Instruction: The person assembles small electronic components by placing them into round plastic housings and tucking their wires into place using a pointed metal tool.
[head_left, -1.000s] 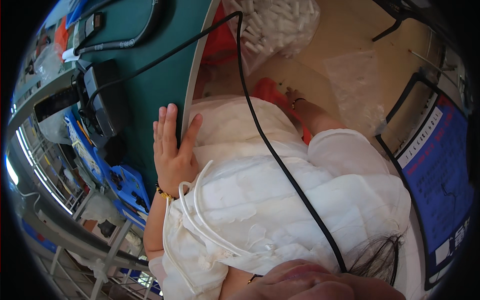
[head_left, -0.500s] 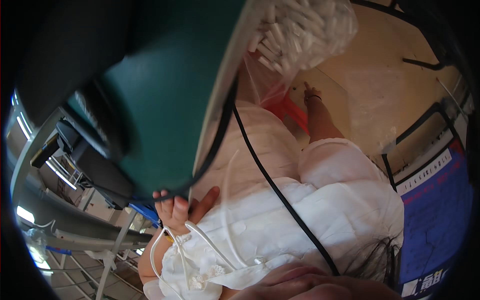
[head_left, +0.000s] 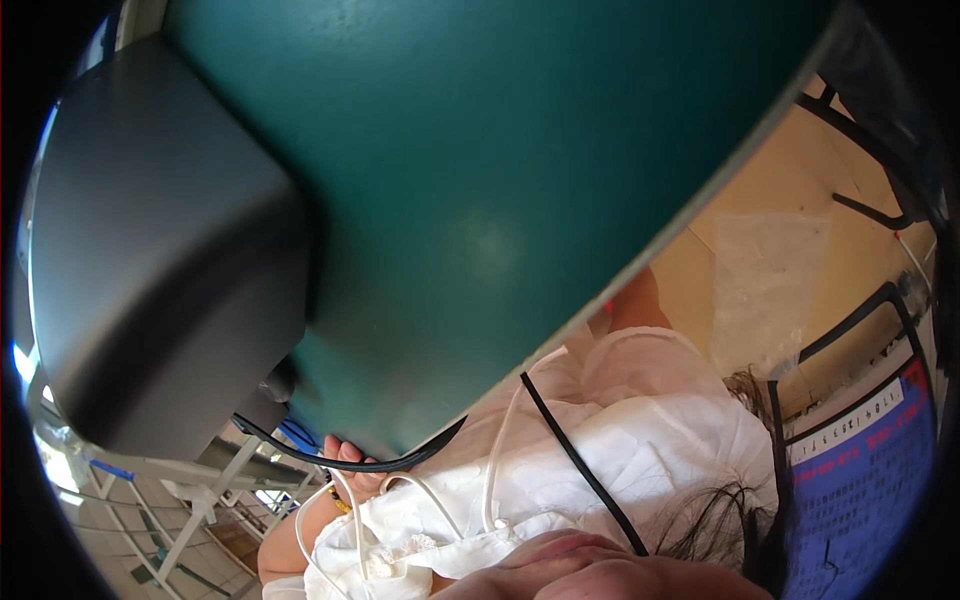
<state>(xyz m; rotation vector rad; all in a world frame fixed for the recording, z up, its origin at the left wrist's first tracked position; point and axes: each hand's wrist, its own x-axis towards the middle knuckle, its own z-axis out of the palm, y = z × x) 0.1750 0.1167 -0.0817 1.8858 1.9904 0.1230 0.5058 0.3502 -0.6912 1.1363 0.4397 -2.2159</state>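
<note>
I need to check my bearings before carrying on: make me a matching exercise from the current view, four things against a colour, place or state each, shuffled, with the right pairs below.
Things:
1. left hand
2. tabletop
3. clear plastic bag
4. panel

Colour, place or state:
A. mostly blue, at the picture's lower right
B. partly hidden behind a black cable
C. green, filling much of the upper middle
D. lying on the tan floor

Right pairs: 1-B, 2-C, 3-D, 4-A

Seeing mostly green tabletop (head_left: 470, 200) and a chunky dark box (head_left: 170, 270) here. Can just spot the left hand (head_left: 360, 482) near the edge, partly behind black cable (head_left: 415, 460).
</note>
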